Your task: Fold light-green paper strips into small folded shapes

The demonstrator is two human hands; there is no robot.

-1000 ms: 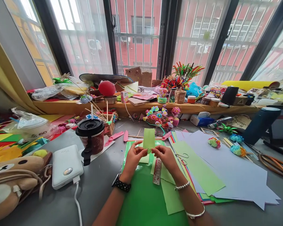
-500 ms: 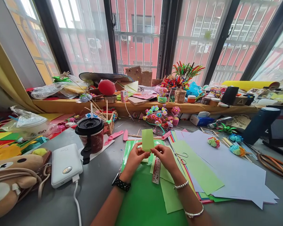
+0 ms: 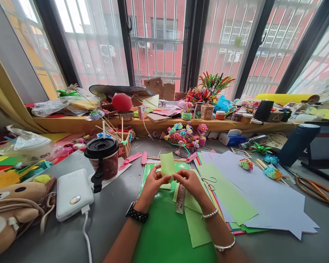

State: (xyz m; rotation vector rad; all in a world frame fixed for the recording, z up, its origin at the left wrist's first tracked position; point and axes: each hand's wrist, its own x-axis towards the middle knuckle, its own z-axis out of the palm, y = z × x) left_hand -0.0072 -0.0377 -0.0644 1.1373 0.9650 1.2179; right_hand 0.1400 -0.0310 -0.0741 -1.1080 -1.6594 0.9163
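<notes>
Pinching the light-green paper slip (image 3: 167,163) near its lower edge with left hand (image 3: 151,185) and right hand (image 3: 190,183) nearly closed, apply light, even pressure.

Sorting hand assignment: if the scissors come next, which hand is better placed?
Right, probably. The right hand is nearer the scissors, which lie just beyond its outer side; the left hand would have to reach across it. Both pinch the light green paper strip, so the left could hold it meanwhile.
</notes>
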